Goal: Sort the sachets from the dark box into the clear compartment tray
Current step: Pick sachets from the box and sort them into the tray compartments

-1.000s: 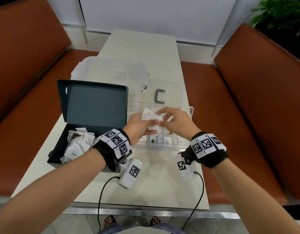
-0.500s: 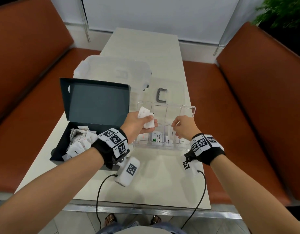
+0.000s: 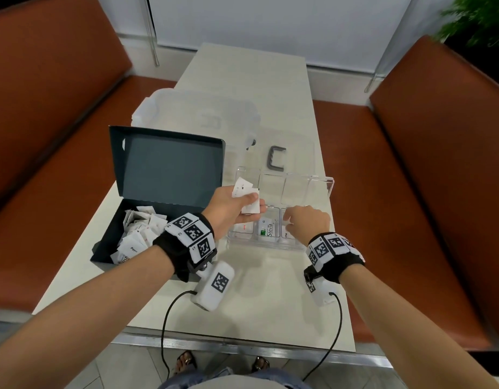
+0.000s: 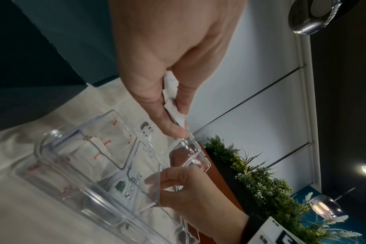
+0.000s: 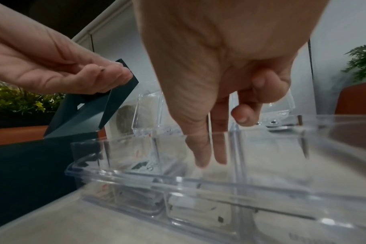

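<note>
Left hand (image 3: pixel 228 209) pinches sachets (image 3: pixel 247 196); right hand (image 3: pixel 307 223) (fingers spread) dips into tray (image 3: pixel 331 186).

My right hand (image 5: pixel 219 69) hangs over the clear plastic compartment tray (image 5: pixel 178 180), two fingers (image 5: pixel 201 148) reaching straight down into one compartment, the others loosely curled; it holds nothing. A green-printed white sachet (image 5: pixel 144 165) lies in the next compartment. My left hand (image 5: pixel 52 66) hovers with fingers bunched before the dark teal cardboard box (image 5: pixel 31 165) on the pale table (image 5: pixel 73 222).
</note>
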`<action>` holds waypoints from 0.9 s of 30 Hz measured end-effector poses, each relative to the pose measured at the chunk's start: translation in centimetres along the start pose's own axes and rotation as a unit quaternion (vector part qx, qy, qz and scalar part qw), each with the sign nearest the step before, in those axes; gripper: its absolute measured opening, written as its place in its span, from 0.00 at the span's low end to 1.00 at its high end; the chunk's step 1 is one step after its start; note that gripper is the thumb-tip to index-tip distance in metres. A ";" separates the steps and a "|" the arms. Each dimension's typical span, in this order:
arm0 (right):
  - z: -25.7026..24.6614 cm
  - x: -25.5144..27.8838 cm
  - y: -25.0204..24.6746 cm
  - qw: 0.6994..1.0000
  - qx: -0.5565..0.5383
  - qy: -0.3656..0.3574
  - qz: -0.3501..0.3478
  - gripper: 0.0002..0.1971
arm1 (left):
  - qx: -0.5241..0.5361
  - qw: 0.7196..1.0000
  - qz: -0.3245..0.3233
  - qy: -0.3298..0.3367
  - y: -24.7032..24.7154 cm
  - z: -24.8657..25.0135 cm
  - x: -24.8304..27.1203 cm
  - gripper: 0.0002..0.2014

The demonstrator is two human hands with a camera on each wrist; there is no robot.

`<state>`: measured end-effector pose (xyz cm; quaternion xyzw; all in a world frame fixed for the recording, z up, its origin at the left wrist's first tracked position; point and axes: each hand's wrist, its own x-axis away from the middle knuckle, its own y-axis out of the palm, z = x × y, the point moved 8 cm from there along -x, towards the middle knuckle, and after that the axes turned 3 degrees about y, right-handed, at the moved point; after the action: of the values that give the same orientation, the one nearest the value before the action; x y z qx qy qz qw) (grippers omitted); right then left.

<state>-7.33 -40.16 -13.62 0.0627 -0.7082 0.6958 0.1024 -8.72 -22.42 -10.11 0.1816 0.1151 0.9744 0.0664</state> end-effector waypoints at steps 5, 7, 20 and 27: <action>-0.5 0.2 0.4 0.999 0.049 -0.019 0.006 0.15 | 0.005 1.000 -0.006 -0.014 0.2 0.0 0.1 0.14; -0.6 0.3 0.4 0.998 0.050 -0.022 0.013 0.15 | 0.012 1.000 -0.006 -0.023 0.5 0.0 0.1 0.13; -0.7 2.9 -7.8 0.951 -0.268 -0.021 0.150 0.10 | 0.010 0.997 -0.046 -0.059 1.7 0.0 0.6 0.14; -3.1 3.3 -9.3 0.918 -0.373 -0.085 0.103 0.09 | -0.035 0.998 -0.053 0.005 2.2 0.5 0.5 0.11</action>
<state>-8.18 -37.15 -3.82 0.0052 -0.9247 0.3803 -0.0145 -9.19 -24.37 -8.93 0.1683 0.0902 0.9738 0.1237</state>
